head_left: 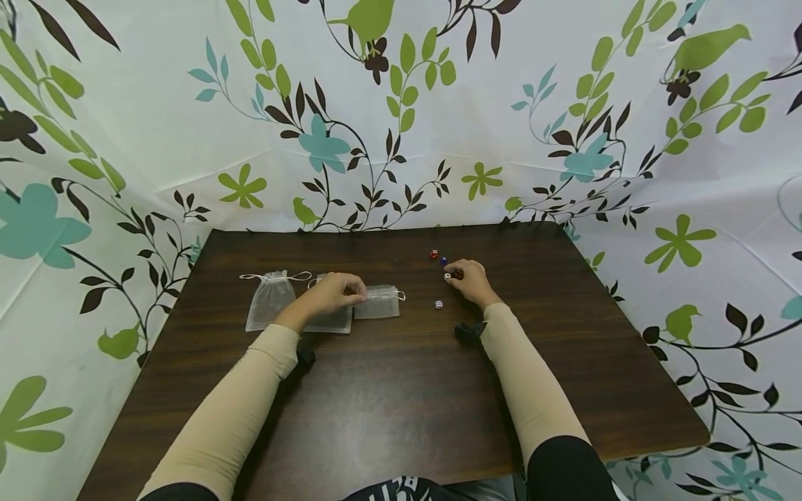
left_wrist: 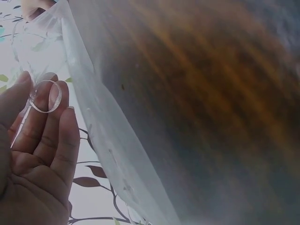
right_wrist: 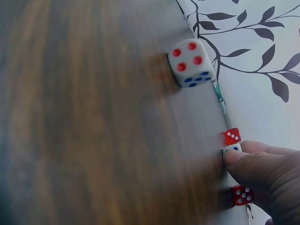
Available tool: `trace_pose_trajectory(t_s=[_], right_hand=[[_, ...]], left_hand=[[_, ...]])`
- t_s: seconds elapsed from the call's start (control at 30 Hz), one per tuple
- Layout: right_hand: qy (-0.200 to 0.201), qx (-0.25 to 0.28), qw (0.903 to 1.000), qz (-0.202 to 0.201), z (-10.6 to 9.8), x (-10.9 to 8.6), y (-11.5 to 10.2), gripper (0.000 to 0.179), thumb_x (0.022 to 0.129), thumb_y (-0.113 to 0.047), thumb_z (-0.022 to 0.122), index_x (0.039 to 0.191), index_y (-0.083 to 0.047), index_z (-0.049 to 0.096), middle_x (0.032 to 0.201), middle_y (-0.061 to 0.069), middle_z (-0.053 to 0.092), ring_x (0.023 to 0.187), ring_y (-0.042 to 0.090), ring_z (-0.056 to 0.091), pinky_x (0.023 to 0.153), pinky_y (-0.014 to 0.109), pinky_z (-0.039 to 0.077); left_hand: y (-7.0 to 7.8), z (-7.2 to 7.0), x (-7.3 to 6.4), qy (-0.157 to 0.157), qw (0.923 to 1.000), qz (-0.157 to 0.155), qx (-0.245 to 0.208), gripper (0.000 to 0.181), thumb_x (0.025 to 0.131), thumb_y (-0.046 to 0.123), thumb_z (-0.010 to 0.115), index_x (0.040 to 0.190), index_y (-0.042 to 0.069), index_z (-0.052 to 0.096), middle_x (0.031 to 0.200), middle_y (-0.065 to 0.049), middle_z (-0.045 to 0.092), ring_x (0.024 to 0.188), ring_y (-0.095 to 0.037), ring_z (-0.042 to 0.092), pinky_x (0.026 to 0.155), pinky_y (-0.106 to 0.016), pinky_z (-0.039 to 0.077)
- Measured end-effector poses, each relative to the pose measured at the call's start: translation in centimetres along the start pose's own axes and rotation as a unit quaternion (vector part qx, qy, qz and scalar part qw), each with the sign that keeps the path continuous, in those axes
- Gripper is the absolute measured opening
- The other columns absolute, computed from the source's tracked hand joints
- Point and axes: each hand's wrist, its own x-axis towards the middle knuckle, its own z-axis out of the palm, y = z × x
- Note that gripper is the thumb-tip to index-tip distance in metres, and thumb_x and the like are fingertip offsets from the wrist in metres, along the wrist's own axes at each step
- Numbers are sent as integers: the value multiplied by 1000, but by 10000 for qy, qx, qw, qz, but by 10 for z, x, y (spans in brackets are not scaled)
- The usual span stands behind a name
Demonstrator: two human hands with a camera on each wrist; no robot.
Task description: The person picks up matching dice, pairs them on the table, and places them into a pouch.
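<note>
Head view shows the small bag (head_left: 379, 307) at about nine o'clock from the right hand (head_left: 471, 280), and that line from hand to bag looks like what matters most. The bag lies long from nine to three, with its string (head_left: 402, 296) at three, facing that hand. The left hand (head_left: 332, 293) is nearer, right over the bag's nine o'clock end. The right thumb and finger pinch a white die (head_left: 447, 277). A loose die (head_left: 438, 305) sits at eight o'clock from that hand, a blue die (head_left: 443, 261) at ten. Right wrist view shows one red die (right_wrist: 232, 136) at twelve o'clock from the pinch and another red one (right_wrist: 243, 195) at six, but no blue die. Left wrist view shows a loop (left_wrist: 58, 99) by the left hand's bent fingers; I cannot tell if they hold it.
</note>
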Motion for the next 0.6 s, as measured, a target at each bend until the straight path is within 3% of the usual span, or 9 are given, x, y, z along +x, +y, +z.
trace_pose_trajectory(t_s=[0.33, 0.6], right_hand=[[-89, 61, 9999, 67, 0, -1, 0, 25, 94, -10, 74, 119, -6, 74, 122, 14, 70, 119, 36, 56, 115, 54, 21], [-51, 310, 9994, 131, 1, -1, -1, 23, 95, -9, 72, 118, -4, 74, 123, 15, 68, 119, 35, 56, 106, 51, 41]], left_hand=[[-1, 1, 1, 16, 10000, 9, 57, 4, 94, 13, 74, 96, 9, 73, 93, -1, 73, 85, -16, 65, 76, -36, 51], [-3, 1, 0, 39, 10000, 65, 4, 4, 94, 12, 75, 95, 9, 72, 92, -1, 73, 86, -16, 66, 77, -37, 51]])
